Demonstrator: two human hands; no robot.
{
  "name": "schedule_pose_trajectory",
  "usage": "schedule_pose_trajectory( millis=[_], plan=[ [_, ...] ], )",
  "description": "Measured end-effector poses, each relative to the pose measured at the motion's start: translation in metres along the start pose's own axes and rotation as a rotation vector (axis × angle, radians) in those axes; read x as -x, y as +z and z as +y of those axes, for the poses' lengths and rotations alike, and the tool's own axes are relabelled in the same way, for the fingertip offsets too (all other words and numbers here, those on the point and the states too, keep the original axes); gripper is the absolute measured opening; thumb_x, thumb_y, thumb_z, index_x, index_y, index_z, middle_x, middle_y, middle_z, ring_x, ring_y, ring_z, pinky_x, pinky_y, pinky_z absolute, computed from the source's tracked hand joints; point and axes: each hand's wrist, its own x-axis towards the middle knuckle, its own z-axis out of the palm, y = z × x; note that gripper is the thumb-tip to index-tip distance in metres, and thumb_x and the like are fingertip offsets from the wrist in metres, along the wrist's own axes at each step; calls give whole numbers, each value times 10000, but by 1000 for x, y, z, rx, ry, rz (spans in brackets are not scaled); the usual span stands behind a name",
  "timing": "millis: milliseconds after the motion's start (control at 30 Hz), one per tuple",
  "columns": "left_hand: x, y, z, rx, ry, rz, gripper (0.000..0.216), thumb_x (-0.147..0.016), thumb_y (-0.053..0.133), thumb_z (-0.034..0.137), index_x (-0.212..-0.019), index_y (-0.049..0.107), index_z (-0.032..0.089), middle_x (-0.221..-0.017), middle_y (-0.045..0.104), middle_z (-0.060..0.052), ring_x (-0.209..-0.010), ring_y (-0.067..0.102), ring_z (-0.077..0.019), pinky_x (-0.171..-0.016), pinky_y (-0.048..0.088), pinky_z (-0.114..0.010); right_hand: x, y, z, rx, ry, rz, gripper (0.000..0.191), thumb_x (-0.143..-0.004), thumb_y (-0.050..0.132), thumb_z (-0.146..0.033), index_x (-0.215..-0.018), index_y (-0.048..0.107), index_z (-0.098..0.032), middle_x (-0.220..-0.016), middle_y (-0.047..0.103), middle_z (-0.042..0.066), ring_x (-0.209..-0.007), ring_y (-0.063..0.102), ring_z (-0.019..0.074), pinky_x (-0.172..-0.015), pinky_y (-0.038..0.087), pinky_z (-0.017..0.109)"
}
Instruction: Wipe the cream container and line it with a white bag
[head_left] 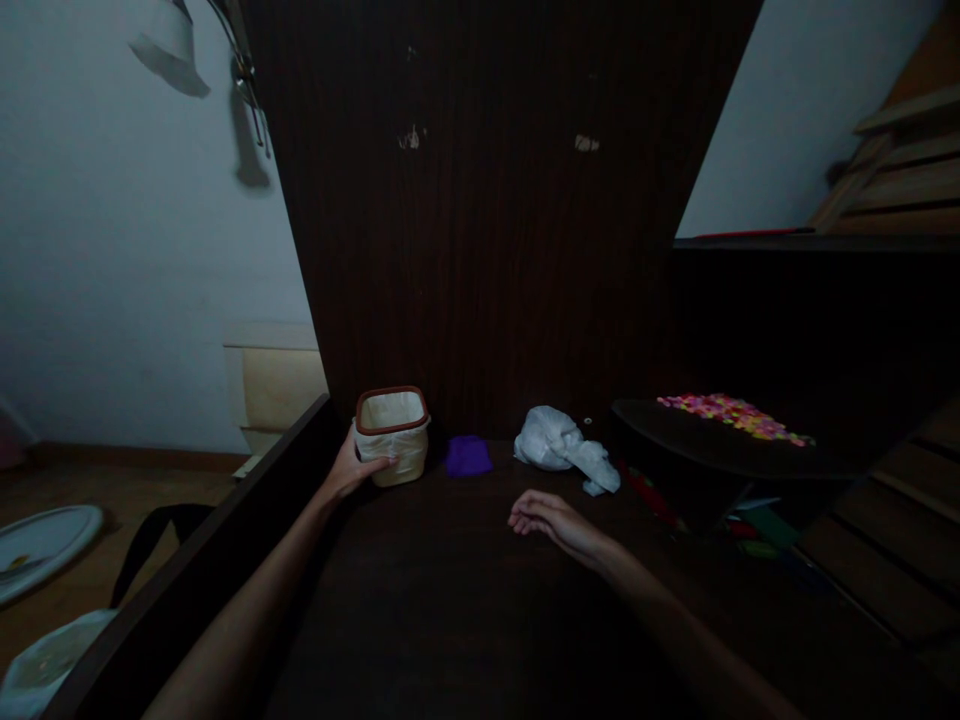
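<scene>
Head view: the left hand point(352, 468) grips a small cream bin point(399, 475) with a brown square rim point(391, 430) and thin plastic liner point(409, 447), at the back left of the dark wooden desk point(420, 600); the loosely curled right hand point(549, 518) looks empty. The bin is probably light and stiff, its liner slippery; the rim seems the firmest hold.

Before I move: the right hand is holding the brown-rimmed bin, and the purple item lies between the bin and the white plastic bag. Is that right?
Not quite. The head view shows the left hand holding the brown-rimmed bin. The purple item does lie between the bin and the white plastic bag.
</scene>
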Motion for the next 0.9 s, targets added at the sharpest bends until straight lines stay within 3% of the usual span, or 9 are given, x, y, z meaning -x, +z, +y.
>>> schedule_pose_trajectory(
  millis=[167, 300, 500, 567, 667, 767, 833, 900],
  plan=[
    [4, -2, -2, -60, 36, 50, 1218, -533, 938, 450, -1519, 269, 196, -1557, 401, -215, -1460, 365, -396, -1204, 289, -561, 1, 0, 1, 30, -17, 3, 329, -722, 740, -477, -812, 656, -172, -845, 713, 66, -803, 658, 186, -789, 469, 346],
    [15, -3, -1, -95, 47, 69, 1371, -517, 947, 464, -1572, 103, 229, -1637, 217, -229, -1518, 231, -390, -1231, 206, -564, 2, 2, 0, 85, -26, 14, 352, -722, 725, -497, -828, 647, -171, -855, 706, 64, -808, 659, 189, -799, 478, 355],
    [32, -15, 10, -315, 190, 59, 1426, -469, 965, 464, -1578, 98, 234, -1649, 155, -239, -1531, 164, -413, -1226, 183, -602, 4, 3, -5, 251, -60, 41, 335, -762, 690, -501, -840, 649, -177, -908, 697, 68, -846, 644, 206, -797, 490, 374],
    [35, -16, 18, -394, 241, 85, 1323, -535, 939, 477, -1569, 151, 235, -1640, 193, -229, -1518, 205, -420, -1213, 220, -614, 5, 2, -8, 331, -93, 55, 279, -776, 682, -458, -835, 663, -186, -879, 687, 52, -845, 623, 208, -798, 482, 374],
    [42, -10, 37, -519, 364, 186, 995, -734, 817, 475, -1525, 277, 207, -1577, 329, -206, -1461, 340, -396, -1170, 336, -589, 7, 3, -15, 447, -148, 84, 186, -782, 678, -375, -849, 676, -202, -843, 667, 33, -834, 591, 211, -817, 469, 384],
    [53, 4, 62, -631, 573, 250, 687, -835, 721, 381, -1422, 420, 190, -1443, 481, -167, -1359, 463, -352, -1134, 400, -547, 13, 8, -23, 543, -209, 104, 171, -805, 662, -330, -936, 678, -221, -978, 682, 52, -922, 602, 238, -885, 465, 413],
    [63, 17, 77, -682, 647, 211, 494, -858, 680, 322, -1311, 516, 211, -1342, 558, -126, -1287, 522, -329, -1120, 417, -524, 19, 14, -28, 671, -276, 101, 211, -850, 623, -328, -1030, 672, -229, -1112, 678, 78, -1047, 604, 264, -978, 442, 447],
    [72, 29, 87, -725, 659, 58, 311, -904, 607, 296, -1204, 584, 218, -1223, 624, -101, -1170, 598, -293, -1056, 477, -465, 26, 21, -31, 825, -320, 75, 285, -900, 572, -343, -1141, 656, -217, -1250, 649, 113, -1188, 574, 287, -1074, 395, 481]
  ],
)
